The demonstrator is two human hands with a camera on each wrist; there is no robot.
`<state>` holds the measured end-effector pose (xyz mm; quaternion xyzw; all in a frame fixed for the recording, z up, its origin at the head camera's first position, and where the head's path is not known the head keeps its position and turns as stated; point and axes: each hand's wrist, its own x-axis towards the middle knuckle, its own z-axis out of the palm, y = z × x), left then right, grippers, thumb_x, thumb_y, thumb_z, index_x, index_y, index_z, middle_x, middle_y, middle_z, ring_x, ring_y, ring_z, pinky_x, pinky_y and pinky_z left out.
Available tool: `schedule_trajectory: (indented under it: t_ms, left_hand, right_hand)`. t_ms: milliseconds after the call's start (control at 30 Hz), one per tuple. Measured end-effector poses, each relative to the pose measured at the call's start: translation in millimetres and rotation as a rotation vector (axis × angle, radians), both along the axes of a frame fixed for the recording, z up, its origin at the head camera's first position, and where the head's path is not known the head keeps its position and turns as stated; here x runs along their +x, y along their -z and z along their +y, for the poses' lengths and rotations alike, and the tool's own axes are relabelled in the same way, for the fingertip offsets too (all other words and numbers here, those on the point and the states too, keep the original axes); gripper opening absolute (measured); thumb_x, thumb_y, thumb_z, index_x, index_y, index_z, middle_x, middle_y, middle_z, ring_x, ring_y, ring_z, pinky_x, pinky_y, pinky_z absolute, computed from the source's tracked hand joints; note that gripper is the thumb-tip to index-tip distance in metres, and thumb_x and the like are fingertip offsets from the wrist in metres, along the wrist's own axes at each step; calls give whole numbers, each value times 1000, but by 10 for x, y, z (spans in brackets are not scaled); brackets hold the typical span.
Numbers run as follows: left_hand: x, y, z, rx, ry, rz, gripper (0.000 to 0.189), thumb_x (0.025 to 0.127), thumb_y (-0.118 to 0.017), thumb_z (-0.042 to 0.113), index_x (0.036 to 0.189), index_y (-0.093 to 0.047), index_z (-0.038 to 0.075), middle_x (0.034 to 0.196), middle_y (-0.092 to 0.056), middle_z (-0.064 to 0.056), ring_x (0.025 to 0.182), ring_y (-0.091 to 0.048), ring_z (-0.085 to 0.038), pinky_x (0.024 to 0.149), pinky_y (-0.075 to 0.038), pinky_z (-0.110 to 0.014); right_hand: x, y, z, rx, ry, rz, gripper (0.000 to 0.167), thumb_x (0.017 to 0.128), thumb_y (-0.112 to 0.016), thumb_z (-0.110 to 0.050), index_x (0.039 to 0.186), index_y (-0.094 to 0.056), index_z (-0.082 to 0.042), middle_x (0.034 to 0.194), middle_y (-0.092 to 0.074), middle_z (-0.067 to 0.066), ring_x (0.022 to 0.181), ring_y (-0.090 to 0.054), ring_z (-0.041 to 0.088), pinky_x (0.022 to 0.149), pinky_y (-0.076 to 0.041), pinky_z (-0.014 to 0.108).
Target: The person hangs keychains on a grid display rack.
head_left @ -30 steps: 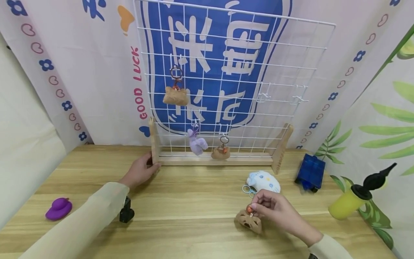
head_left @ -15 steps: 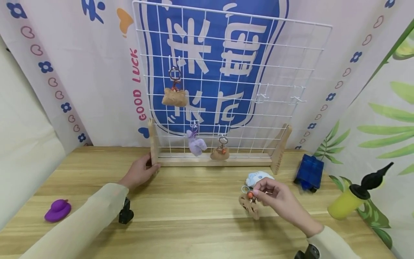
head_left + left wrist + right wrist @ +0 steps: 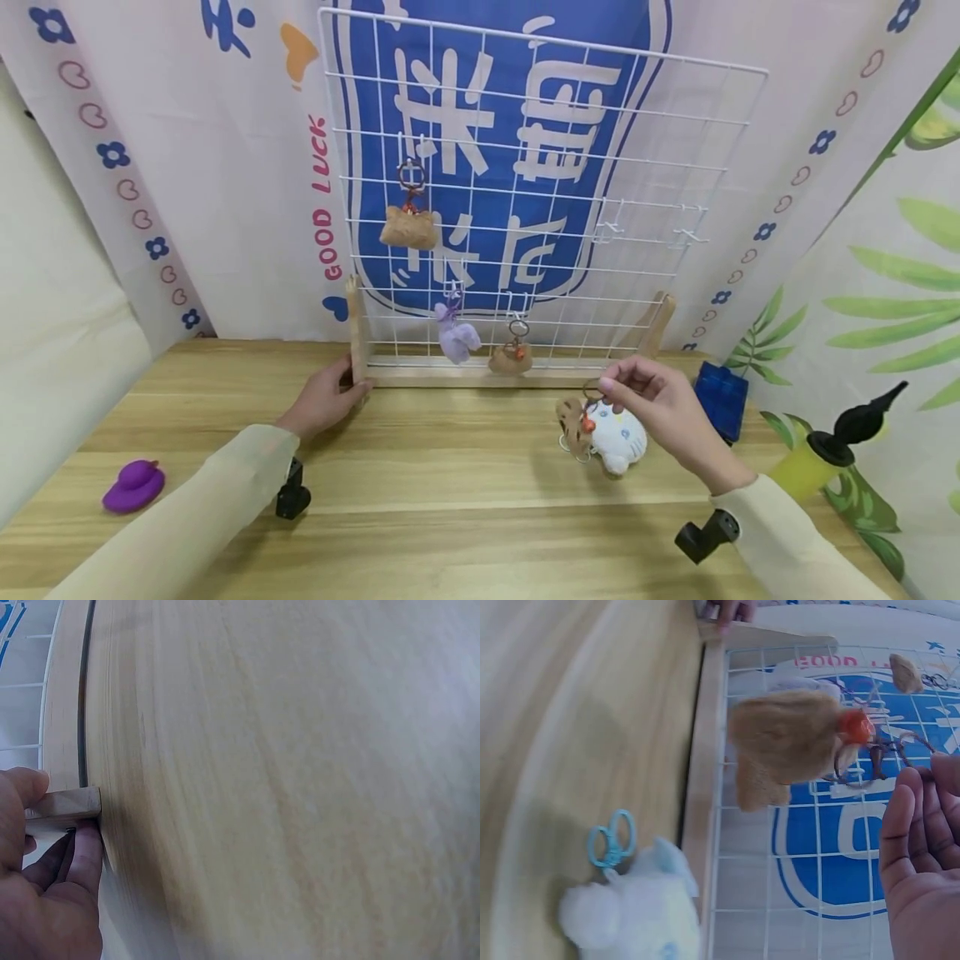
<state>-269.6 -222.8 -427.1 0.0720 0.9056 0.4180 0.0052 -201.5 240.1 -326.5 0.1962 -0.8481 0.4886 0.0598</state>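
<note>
My right hand pinches the ring of a brown plush keychain with an orange-red bead. In the head view the keychain hangs in front of a white and light-blue plush keychain, partly covering it; the right wrist view shows that white plush on the table with its blue rings. My left hand grips the left wooden upright of a white wire grid rack; up close, thumb and fingers hold its wooden foot from both sides.
On the grid hang a brown plush keychain, a purple plush keychain and a lower brown one. Bare hooks sit at its right. A purple hat-shaped object, a blue box and a yellow bottle stand about.
My right hand has raised the brown plush keychain from near the tabletop and carried it forward toward the grid, past the white plush. The left hand has stayed on the upright.
</note>
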Motion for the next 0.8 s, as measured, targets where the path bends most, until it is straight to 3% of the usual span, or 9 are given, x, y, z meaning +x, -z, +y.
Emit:
schedule_trajectory:
  t_ms: [267,567,800]
  left_hand:
    - [8,-8,15,-3,-2,1,58,108,-57,20,153,-36,-11,141,-56,-36,119,-60,-42,102,-56,-57]
    - [8,-12,23,-9,-3,18,56,108,-58,18,152,-38,-12,139,-58,-36,117,-61,-41,102,-57,-57]
    - [9,-7,14,-6,-3,17,56,108,-58,19,151,-38,-11,139,-58,-36,117,-61,-41,102,-56,-58]
  right_hand:
    - [-181,-230,-41,-84,8,52,22,106,-63,-19,109,-65,2,93,-71,-6,83,-69,8,76,-62,23]
    - [-341,-515,-65,-274,-80,87,10,105,-62,-10,107,-63,0,94,-77,-4,83,-74,7,76,-63,22]
    - [-459,-701,-57,-382,-60,101,6,103,-65,-10,107,-66,-5,96,-79,-3,83,-75,7,80,-63,21]
